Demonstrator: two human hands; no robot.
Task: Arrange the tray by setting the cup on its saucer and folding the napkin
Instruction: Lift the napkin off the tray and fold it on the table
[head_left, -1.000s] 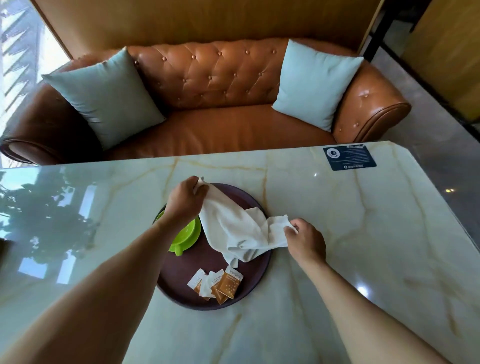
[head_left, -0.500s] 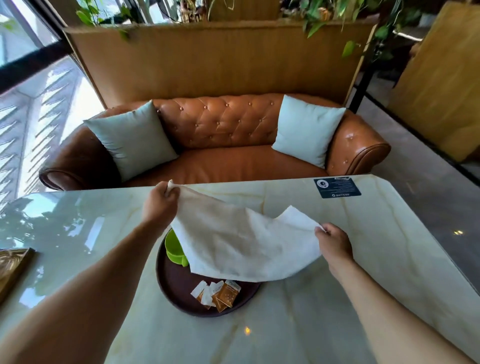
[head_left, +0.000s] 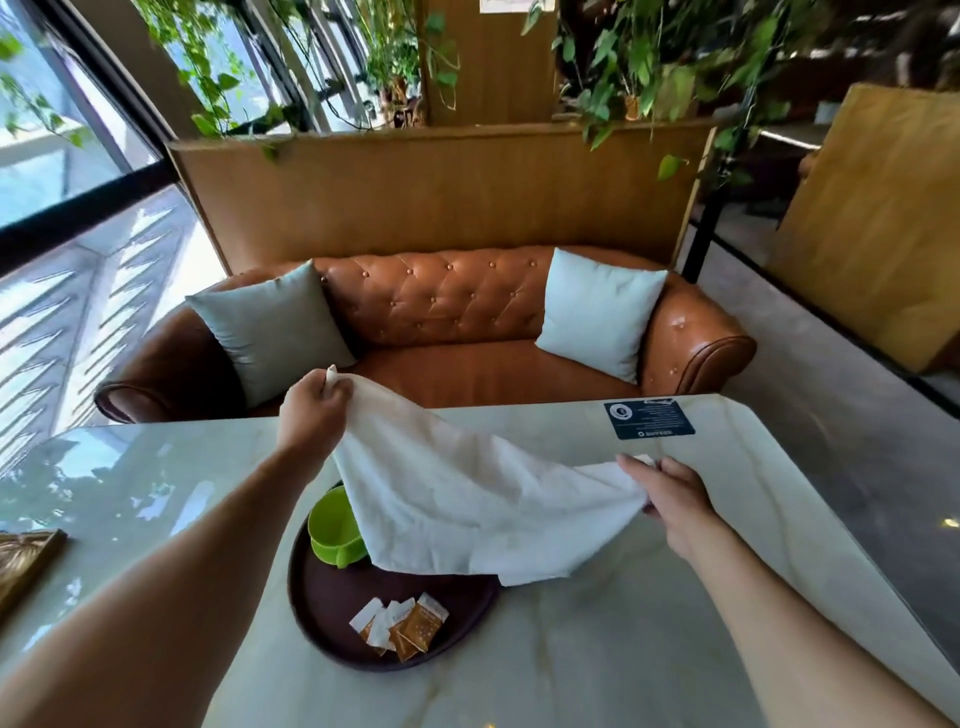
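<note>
The napkin hung open above the tray, not folded yet. The left hand and right hand each pinched a corner. The green cup sat on the tray; its saucer was hidden.

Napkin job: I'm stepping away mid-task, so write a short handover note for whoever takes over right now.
Left hand: pinching one corner of the white napkin, raised.
Right hand: pinching the opposite corner, lower.
Napkin hangs spread out above the round brown tray, unfolded.
Green cup sits on the tray, partly hidden by the napkin; its saucer can't be made out. Sugar sachets lie at the tray's near side.
Left: fold the napkin, set it down, check the cup is on its saucer.
</note>
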